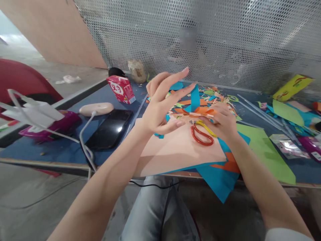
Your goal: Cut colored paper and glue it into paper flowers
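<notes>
My left hand [160,102] is raised over the desk with its fingers spread and nothing in it. On the other side, my right hand [223,122] pinches a looped orange paper strip [202,111] by its right end. A blue paper strip [195,97] stands up behind the orange one; whether they are joined I cannot tell. Scissors with red and yellow handles [202,142] lie just below my right hand, on a pale pink sheet [173,150]. Blue sheets [220,182] and a green sheet [267,152] stick out beneath and beside it.
Paper scraps [213,92] are strewn behind my hands. On the left are a phone [110,129], a white corded device [96,108], a pink box [121,88] and chargers [37,113]. Clear sticks [263,112] and a yellow packet [292,87] lie right. A perforated metal panel [220,50] stands behind.
</notes>
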The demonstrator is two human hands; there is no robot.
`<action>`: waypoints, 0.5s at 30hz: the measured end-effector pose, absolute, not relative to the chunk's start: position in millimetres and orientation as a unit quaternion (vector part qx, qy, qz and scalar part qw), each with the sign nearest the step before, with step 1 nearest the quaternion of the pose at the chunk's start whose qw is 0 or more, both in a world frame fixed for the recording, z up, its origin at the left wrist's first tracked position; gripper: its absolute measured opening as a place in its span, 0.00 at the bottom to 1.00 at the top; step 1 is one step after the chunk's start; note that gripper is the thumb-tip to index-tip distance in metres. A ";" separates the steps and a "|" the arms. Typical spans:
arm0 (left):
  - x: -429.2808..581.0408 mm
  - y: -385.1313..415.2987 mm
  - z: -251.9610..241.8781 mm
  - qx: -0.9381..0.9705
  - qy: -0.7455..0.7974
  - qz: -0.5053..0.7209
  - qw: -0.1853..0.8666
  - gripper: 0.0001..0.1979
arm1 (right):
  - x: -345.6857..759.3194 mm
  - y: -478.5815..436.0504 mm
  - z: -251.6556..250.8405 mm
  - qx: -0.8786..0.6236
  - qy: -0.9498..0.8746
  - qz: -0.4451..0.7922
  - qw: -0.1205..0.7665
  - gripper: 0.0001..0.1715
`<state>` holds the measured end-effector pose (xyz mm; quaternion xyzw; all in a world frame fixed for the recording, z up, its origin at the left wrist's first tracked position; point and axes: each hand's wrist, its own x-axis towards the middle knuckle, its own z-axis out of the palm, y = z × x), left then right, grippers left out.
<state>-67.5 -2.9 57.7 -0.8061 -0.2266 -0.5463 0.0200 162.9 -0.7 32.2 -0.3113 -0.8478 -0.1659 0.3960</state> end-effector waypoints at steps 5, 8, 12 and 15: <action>-67.7 0.8 57.3 -0.834 -0.159 -0.521 0.080 0.33 | 167.1 1.4 32.7 -0.219 -0.822 -0.282 0.444 0.07; -68.1 -1.0 56.4 -0.827 -0.124 -0.522 0.166 0.34 | 169.2 -4.3 38.4 -0.232 -0.809 -0.331 0.426 0.05; -71.5 3.4 47.5 -0.810 -0.129 -0.545 0.171 0.26 | 168.8 -15.7 49.6 -0.219 -0.768 -0.422 0.428 0.08; -75.0 11.1 38.6 -0.798 -0.090 -0.571 0.172 0.22 | 166.9 -22.9 55.6 -0.198 -0.739 -0.477 0.433 0.08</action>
